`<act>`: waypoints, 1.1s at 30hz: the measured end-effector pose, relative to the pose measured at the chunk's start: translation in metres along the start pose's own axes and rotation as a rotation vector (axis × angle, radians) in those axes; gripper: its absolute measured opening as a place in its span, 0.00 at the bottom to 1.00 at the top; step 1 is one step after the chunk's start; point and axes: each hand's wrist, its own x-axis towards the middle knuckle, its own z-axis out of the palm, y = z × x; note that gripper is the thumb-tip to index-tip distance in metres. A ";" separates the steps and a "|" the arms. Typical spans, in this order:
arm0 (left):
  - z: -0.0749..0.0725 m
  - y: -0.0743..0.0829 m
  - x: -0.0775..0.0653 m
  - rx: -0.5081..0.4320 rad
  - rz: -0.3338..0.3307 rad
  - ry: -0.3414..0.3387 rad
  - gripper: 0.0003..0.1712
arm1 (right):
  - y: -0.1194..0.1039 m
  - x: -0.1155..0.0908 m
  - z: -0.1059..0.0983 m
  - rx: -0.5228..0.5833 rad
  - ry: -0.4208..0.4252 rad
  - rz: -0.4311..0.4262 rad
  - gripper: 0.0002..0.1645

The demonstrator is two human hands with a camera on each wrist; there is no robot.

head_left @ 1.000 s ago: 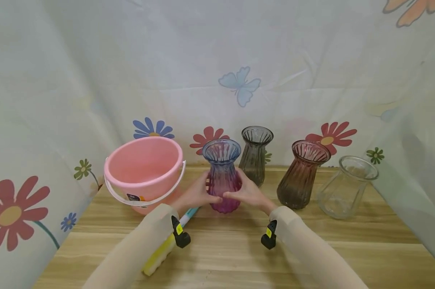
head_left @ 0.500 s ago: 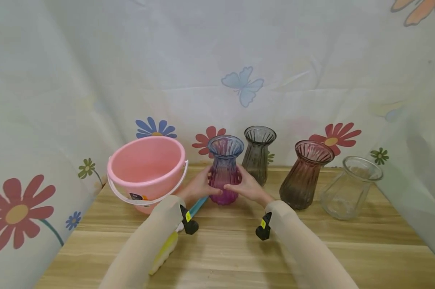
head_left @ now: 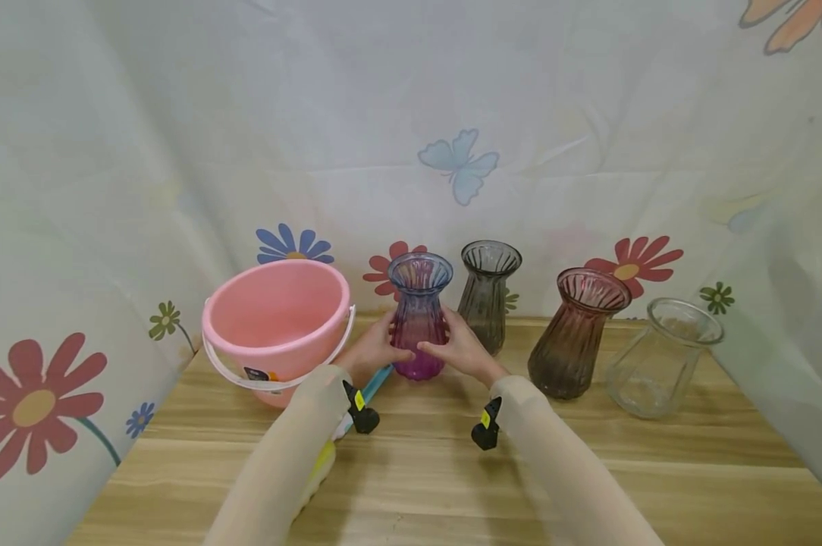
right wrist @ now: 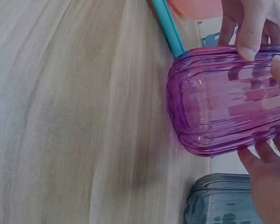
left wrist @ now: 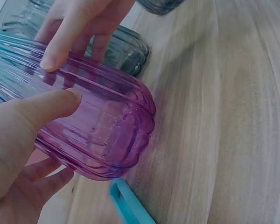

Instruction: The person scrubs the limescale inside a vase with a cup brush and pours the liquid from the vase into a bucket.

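A ribbed glass vase [head_left: 420,303], blue at the rim and purple-pink lower down, stands upright near the back of the wooden table. My left hand [head_left: 372,353] holds its left side, thumb across the front. From the right, my right hand [head_left: 467,352] holds it the same way, the thumbs almost meeting. Both wrist views show the vase's purple base [left wrist: 130,126] close to the wood; whether it touches is hard to tell. Under my left wrist lies a sponge brush, its teal handle [head_left: 378,381] reaching near the base and its yellow head [head_left: 322,470] partly covered by my sleeve.
A pink bucket [head_left: 274,303] with a white handle stands to the left. On the right are a grey vase [head_left: 486,303], a reddish-brown vase [head_left: 575,341] and a clear vase [head_left: 657,371]. A flower-printed curtain [head_left: 356,114] closes off the back and sides.
The blue-purple vase has moved back and slightly left relative to the grey vase, both hands holding it throughout. The head view has shifted a little.
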 end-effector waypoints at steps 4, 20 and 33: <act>0.000 0.000 0.000 0.005 0.002 0.011 0.52 | 0.003 0.002 0.003 -0.030 0.024 0.015 0.53; 0.010 -0.004 -0.021 0.306 0.050 0.192 0.53 | -0.004 -0.016 -0.014 -0.050 0.278 -0.150 0.29; 0.022 0.007 -0.059 0.313 0.029 0.202 0.31 | 0.015 -0.022 -0.062 -0.127 0.553 0.065 0.38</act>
